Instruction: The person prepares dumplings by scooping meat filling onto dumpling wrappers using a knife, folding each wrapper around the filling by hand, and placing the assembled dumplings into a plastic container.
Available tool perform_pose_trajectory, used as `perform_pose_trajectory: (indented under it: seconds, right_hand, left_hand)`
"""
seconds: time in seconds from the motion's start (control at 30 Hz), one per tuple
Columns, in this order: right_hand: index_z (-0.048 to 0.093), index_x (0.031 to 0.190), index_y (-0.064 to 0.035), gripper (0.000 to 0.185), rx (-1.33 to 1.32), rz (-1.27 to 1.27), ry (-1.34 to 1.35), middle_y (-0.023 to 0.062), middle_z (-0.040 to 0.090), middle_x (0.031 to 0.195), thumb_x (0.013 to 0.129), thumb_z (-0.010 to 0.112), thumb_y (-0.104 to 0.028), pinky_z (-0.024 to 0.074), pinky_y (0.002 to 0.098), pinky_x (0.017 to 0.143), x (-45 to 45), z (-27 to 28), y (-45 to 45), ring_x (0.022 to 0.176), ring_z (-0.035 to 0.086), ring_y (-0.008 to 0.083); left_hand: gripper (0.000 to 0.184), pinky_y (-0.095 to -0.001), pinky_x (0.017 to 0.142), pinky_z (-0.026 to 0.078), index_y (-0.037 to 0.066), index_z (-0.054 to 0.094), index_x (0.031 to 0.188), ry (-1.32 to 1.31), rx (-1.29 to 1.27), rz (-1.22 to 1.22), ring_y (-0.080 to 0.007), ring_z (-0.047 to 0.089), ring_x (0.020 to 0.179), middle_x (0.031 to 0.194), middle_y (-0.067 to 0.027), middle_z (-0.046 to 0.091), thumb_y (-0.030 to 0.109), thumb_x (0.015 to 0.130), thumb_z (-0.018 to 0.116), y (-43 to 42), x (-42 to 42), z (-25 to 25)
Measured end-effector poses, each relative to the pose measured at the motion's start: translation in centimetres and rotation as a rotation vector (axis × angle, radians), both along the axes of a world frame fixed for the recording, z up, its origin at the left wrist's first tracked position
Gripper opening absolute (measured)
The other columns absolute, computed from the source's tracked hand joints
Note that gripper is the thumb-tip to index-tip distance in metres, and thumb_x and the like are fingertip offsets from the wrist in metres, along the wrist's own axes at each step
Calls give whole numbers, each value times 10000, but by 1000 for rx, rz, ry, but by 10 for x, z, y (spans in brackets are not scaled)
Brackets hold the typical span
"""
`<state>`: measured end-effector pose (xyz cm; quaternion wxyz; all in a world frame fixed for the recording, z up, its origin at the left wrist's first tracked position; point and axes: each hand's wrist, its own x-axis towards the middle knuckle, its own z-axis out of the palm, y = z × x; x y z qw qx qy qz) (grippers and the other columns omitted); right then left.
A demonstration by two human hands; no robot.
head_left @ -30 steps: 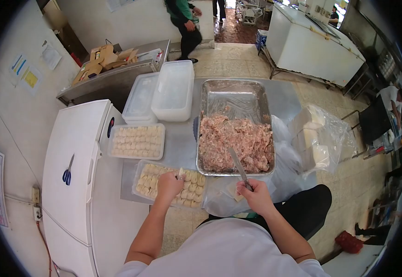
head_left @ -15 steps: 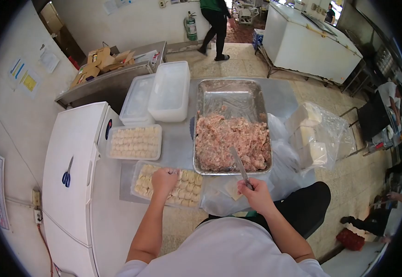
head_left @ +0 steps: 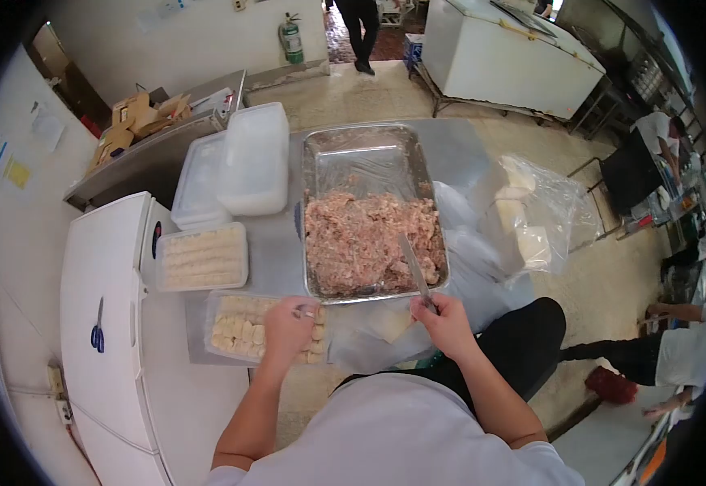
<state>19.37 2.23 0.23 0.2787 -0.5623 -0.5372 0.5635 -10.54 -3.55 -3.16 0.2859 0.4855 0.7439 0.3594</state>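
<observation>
My left hand (head_left: pixel 290 328) is closed over a plastic container (head_left: pixel 210 321) of pale folded dumplings (head_left: pixel 241 333); whatever its fingers hold is too hidden to make out. My right hand (head_left: pixel 445 322) grips the handle of a flat metal spatula (head_left: pixel 415 268), its blade tilted up over the near edge of a metal tray (head_left: pixel 311 154). Ground meat (head_left: pixel 369 239) fills the near part of that tray. Beside my right hand, a pale square wrapper (head_left: pixel 392 322) lies on clear plastic.
Another filled container (head_left: pixel 203 257) and stacked white containers (head_left: pixel 255 159) stand at the left. Bagged wrapper stacks (head_left: pixel 523 219) lie at the right. Blue scissors (head_left: pixel 98 326) rest on a white freezer (head_left: pixel 98 267). Co-workers are at the right edge; a person (head_left: pixel 358 32) is near the doorway.
The view has turned, shifting the table leftward in the frame. My left hand remains over the dumplings, and my right hand still holds the spatula. The person at the back has moved toward the doorway.
</observation>
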Motion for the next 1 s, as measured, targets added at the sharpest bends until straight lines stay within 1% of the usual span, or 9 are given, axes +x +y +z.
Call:
perform_pose_trajectory:
  seconds: [0.07, 0.13, 0.23, 0.33, 0.43, 0.63, 0.73, 0.83, 1.0]
  right_hand:
    - [673, 838, 11, 196, 10, -36, 22, -8, 623, 735, 951, 661, -149, 429, 266, 636, 4, 0, 0, 696, 528, 72]
    - [678, 841, 9, 190, 6, -81, 66, -7, 629, 738, 950, 659, -145, 431, 264, 641, 6, -1, 0, 699, 532, 73]
    - [697, 885, 15, 174, 1, -101, 63, 0, 647, 756, 948, 667, -145, 446, 265, 660, 12, -5, -5, 719, 551, 76]
    - [711, 938, 30, 176, -45, -84, 13, 7, 666, 782, 945, 674, -142, 465, 268, 688, 20, -7, -10, 749, 573, 80]
    - [707, 965, 41, 186, -48, -135, 52, 14, 668, 788, 946, 678, -142, 463, 266, 689, 23, -9, -14, 747, 574, 84]
    - [701, 995, 55, 198, -47, -136, 54, 23, 671, 790, 941, 677, -134, 462, 264, 691, 31, -22, -15, 742, 579, 91]
    - [705, 1013, 30, 149, -36, -143, 105, -9, 665, 792, 939, 680, -97, 391, 225, 594, 31, -36, -16, 686, 529, 52]
    - [706, 1009, 21, 165, -3, -92, 70, -4, 660, 782, 953, 673, -130, 392, 230, 581, 30, -41, -16, 668, 524, 56]
    - [704, 1041, 12, 235, -49, -48, -58, 69, 701, 826, 988, 589, -186, 483, 327, 666, 29, -27, -10, 730, 626, 161]
  left_hand:
    - [164, -406, 756, 541, 79, 762, 931, -95, -68, -211, -348, 689, 868, 918, -148, 731, 221, 863, 719, 4, 48, 16]
    - [211, -425, 761, 539, 57, 754, 963, 98, 8, -488, -367, 675, 860, 921, -166, 714, 215, 822, 760, 8, 86, -21]
    - [256, -468, 770, 529, 47, 722, 972, 129, 68, -588, -386, 663, 871, 920, -166, 695, 243, 813, 769, 15, 127, -45]
    - [285, -485, 778, 524, 41, 692, 973, 228, 160, -600, -388, 663, 874, 941, -171, 682, 264, 813, 767, 25, 137, -74]
    - [231, -491, 779, 521, 28, 681, 905, 238, 29, -633, -385, 661, 871, 933, -173, 684, 228, 818, 755, 28, 134, -85]
    - [157, -441, 768, 545, 40, 751, 877, -120, -181, -555, -373, 691, 838, 894, -171, 726, 187, 859, 702, 39, 121, -80]
    - [115, -399, 759, 543, 43, 771, 887, -260, -119, -514, -336, 704, 828, 866, -175, 731, 116, 859, 687, 38, 117, -95]
    - [105, -388, 764, 538, 27, 757, 911, -272, -91, -501, -285, 706, 839, 873, -158, 733, 69, 869, 671, 35, 115, -96]
    - [151, -354, 826, 534, 6, 689, 1046, -404, -27, -293, -236, 695, 939, 983, -98, 719, 75, 945, 601, 10, 111, -84]
